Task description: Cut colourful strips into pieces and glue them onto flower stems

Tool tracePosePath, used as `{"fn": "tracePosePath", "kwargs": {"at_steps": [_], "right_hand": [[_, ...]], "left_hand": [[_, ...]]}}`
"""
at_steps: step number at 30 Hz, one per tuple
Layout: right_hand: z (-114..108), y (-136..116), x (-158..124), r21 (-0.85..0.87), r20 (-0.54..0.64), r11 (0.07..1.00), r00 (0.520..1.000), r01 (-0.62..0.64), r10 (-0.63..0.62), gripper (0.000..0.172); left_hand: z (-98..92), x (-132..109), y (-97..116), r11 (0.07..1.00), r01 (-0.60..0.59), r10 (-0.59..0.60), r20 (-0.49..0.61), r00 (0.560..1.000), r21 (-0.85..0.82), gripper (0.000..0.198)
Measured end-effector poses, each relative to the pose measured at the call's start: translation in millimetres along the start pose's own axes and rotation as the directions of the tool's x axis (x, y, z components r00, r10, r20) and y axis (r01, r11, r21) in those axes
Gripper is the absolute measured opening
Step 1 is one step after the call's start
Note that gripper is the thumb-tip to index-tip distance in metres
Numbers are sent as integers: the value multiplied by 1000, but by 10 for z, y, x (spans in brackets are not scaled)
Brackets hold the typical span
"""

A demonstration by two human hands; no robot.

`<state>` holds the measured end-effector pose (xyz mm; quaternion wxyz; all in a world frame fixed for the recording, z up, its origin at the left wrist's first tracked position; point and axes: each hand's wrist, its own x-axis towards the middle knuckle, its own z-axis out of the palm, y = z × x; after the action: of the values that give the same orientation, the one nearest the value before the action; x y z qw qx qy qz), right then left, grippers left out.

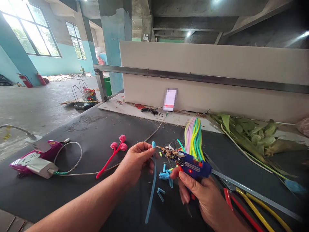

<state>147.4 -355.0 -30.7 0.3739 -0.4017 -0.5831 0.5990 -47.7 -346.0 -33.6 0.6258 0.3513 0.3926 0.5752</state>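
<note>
My left hand (pixel 136 162) pinches the top of a long blue pipe-cleaner stem (pixel 152 187), whose tip is curled into a small loop at my fingertips. My right hand (pixel 200 193) grips a blue hot glue gun (pixel 190 162) with a red light on; its crusted nozzle points left, a short way from the blue loop. Short cut blue pieces (pixel 165 180) lie on the dark table (pixel 72 190) between my hands. A red stem with three pink buds (pixel 113 153) rests to the left of my left hand.
A bundle of pastel stems (pixel 194 135) lies behind the glue gun, green leaves (pixel 251 138) at the right. Red and yellow stems (pixel 251 209) and a metal ruler (pixel 253 195) lie near right. A purple device, white adapter (pixel 42 167) and cable sit left. A white partition (pixel 217 77) backs the table.
</note>
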Motion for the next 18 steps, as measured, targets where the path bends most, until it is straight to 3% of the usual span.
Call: {"fn": "tracePosePath", "kwargs": {"at_steps": [8, 18], "right_hand": [[-17, 29, 66, 306, 96, 949, 994, -70, 42, 20], [-21, 72, 62, 349, 116, 935, 993, -68, 29, 20]], "left_hand": [[-5, 15, -12, 1000, 0, 0, -18, 1000, -5, 22], [20, -4, 6, 1000, 15, -15, -33, 999, -11, 23]]}}
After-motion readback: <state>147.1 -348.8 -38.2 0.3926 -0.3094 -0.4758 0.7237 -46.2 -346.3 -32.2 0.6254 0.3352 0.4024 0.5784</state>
